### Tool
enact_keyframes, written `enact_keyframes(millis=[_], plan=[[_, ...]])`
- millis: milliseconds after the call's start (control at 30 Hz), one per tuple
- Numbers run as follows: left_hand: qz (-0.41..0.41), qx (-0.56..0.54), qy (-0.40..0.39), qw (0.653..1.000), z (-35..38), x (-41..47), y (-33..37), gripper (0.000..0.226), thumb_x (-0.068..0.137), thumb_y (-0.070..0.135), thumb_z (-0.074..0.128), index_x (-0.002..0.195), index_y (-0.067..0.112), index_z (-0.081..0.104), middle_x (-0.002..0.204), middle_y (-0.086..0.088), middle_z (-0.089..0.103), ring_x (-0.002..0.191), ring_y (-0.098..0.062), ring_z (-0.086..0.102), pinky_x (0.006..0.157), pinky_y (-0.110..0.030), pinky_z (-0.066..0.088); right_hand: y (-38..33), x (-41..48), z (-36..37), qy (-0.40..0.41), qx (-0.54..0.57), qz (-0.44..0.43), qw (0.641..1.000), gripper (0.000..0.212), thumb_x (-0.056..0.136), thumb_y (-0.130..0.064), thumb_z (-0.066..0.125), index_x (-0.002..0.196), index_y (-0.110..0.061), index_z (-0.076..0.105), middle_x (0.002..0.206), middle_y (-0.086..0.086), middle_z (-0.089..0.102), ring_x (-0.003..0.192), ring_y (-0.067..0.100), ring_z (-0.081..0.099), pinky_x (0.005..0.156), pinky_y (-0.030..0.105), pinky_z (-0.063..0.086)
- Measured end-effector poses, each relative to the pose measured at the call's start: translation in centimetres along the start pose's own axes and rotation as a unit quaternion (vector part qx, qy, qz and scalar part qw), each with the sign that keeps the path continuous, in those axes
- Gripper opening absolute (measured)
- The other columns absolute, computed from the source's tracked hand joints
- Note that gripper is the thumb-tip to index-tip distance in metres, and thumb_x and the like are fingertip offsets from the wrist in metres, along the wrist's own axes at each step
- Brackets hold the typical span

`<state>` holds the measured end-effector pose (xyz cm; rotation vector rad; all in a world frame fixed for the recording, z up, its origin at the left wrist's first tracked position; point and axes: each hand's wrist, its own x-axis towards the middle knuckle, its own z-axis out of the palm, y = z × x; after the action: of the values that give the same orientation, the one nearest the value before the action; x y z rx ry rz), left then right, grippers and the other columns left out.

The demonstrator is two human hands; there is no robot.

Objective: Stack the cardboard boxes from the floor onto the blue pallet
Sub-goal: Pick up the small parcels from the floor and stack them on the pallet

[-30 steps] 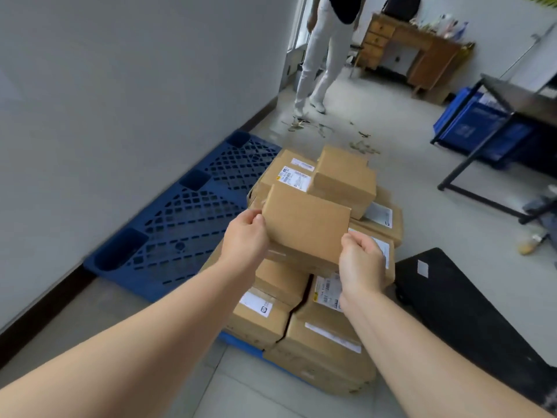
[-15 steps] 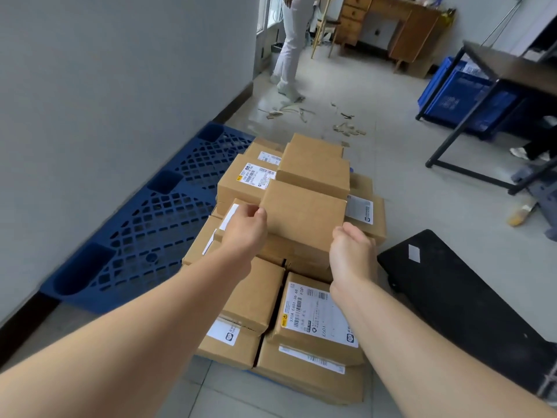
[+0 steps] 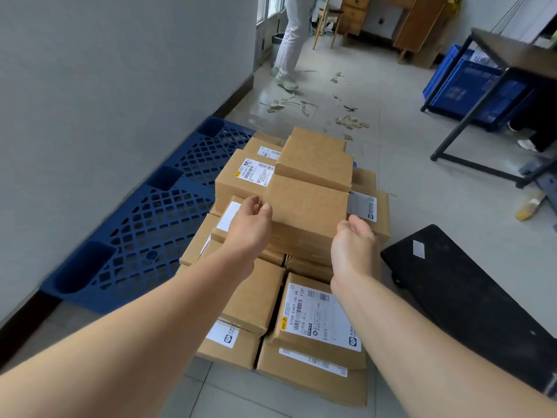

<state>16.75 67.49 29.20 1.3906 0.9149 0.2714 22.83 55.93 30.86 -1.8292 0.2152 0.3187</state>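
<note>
A plain cardboard box [image 3: 307,203] lies flat on top of the stack of cardboard boxes [image 3: 316,315], just in front of another plain box [image 3: 316,158]. The stack fills the right part of the blue pallet [image 3: 144,230], whose left half shows bare lattice. My left hand [image 3: 248,227] is at the box's left end, its thumb touching the edge and its fingers loosely curled beside it. My right hand [image 3: 355,248] is cupped at the box's near right corner, fingers relaxed, gripping nothing.
A grey wall runs along the left, close to the pallet. A black flat board [image 3: 470,294] lies on the floor to the right of the stack. Beyond are cardboard scraps [image 3: 301,104], a standing person [image 3: 291,40], a black-framed table [image 3: 512,55] and a blue crate [image 3: 470,89].
The box has come down onto the stack in front of the other plain box. Both hands have loosened their grip on its ends. My view has moved closer and higher.
</note>
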Motion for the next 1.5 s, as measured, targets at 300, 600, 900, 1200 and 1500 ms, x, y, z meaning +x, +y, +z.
enact_keyframes(millis=[300,600,900,1200,1500], plan=[[0.006,-0.005,0.037,0.999,-2.0,-1.5,0.6,0.045,0.103,0.034,0.036,0.147,0.024,0.033,0.151,0.001,0.037,0.134,-0.020,0.039,0.092,-0.028,0.031,-0.2,-0.9,1.1,0.065,0.000,-0.070,0.995,0.029,0.099,-0.021,0.045,0.126,-0.025,0.055,0.122,-0.007,0.059,0.099,0.009,0.053,0.076,0.025,0.039],[0.000,-0.019,0.094,0.995,-7.3,-4.1,0.6,0.042,0.102,0.032,0.036,0.142,0.020,0.041,0.141,0.001,0.047,0.125,-0.019,0.046,0.105,-0.036,0.040,-0.8,-5.7,4.4,0.008,-0.014,-0.103,0.995,0.024,0.098,-0.018,0.047,0.119,-0.021,0.059,0.113,-0.005,0.060,0.095,0.010,0.054,0.074,0.019,0.043],[-0.020,-0.063,0.178,0.982,-17.9,-8.7,-3.3,0.034,0.101,0.032,0.038,0.131,0.023,0.052,0.098,0.011,0.057,0.091,-0.008,0.053,0.098,-0.037,0.047,1.3,-14.8,10.6,-0.137,-0.044,-0.081,0.986,0.018,0.097,-0.020,0.046,0.108,-0.025,0.059,0.103,-0.011,0.056,0.095,0.011,0.054,0.080,0.027,0.041],[-0.063,-0.112,0.299,0.946,-34.2,-17.5,-11.4,0.019,0.098,0.033,0.041,0.092,0.026,0.058,0.095,0.005,0.058,0.095,-0.016,0.054,0.092,-0.034,0.046,5.7,-29.8,19.0,-0.275,-0.092,-0.104,0.951,0.016,0.096,-0.017,0.046,0.102,-0.019,0.061,0.091,-0.012,0.057,0.078,0.001,0.050,0.060,0.017,0.037],[-0.080,-0.140,0.399,0.903,-47.2,-28.9,-18.2,0.023,0.098,0.030,0.040,0.079,0.026,0.052,0.097,-0.001,0.056,0.093,-0.019,0.051,0.101,-0.044,0.045,10.9,-46.7,24.6,-0.379,-0.115,-0.119,0.910,0.017,0.095,-0.017,0.048,0.103,-0.019,0.062,0.094,-0.008,0.061,0.081,0.006,0.054,0.061,0.019,0.038]])
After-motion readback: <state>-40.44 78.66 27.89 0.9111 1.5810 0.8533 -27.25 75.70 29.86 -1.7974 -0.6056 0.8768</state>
